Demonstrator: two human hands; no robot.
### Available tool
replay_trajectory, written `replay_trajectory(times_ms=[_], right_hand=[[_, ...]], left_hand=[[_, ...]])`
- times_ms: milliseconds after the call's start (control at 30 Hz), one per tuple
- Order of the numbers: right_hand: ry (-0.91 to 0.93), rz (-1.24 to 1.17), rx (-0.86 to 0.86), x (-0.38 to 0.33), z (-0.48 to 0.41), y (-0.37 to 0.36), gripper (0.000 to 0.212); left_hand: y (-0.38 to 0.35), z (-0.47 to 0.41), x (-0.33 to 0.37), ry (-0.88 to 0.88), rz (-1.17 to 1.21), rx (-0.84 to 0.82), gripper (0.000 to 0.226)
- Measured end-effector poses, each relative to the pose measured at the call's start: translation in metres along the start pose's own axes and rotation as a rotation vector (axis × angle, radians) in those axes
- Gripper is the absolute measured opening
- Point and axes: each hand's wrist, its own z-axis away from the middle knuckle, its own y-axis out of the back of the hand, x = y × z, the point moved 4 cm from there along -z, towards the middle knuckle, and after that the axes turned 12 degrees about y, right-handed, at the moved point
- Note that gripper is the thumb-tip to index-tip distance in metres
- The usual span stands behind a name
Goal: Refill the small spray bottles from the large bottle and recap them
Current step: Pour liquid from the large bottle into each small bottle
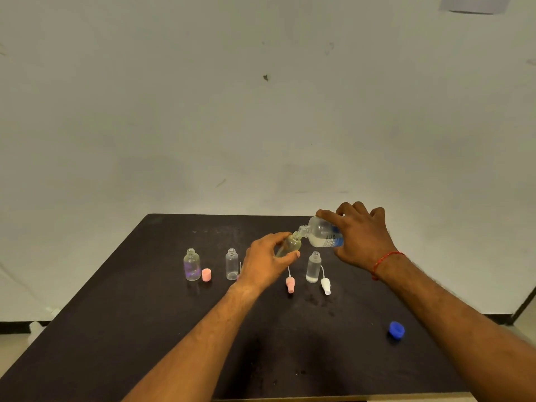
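Hands work above the table (145, 329): right hand (362, 236) grips the tipped large bottle (322, 232), left hand (266, 259) grips a small bottle (290, 245), necks touching.

- a plain, bare indoor room, more like a makeshift work or recording spot than a furnished home or lab
- a blank, scuffed off-white wall (261, 111) fills most of the view
- a dark bench (145, 329) stands against it
- pale floor (11, 346) with a black skirting strip at the wall's foot
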Motion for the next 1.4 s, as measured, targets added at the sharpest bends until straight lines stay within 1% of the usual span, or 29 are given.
replay_trajectory(times_ms=[433,600,1400], right_hand=[[0.012,0.013,-0.01,-0.0014,-0.0028,0.0061,0.077],[0.015,0.021,-0.005,-0.0008,-0.0045,0.006,0.077],[0.041,0.049,-0.006,-0.001,-0.0065,0.0062,0.076]], left_hand=[[0.0029,0.0008,0.0009,0.007,0.026,0.001,0.044],[0.0042,0.0008,0.0028,0.002,0.016,0.008,0.048],[0.0028,-0.0007,-0.0027,0.02,0.027,0.004,0.05]])
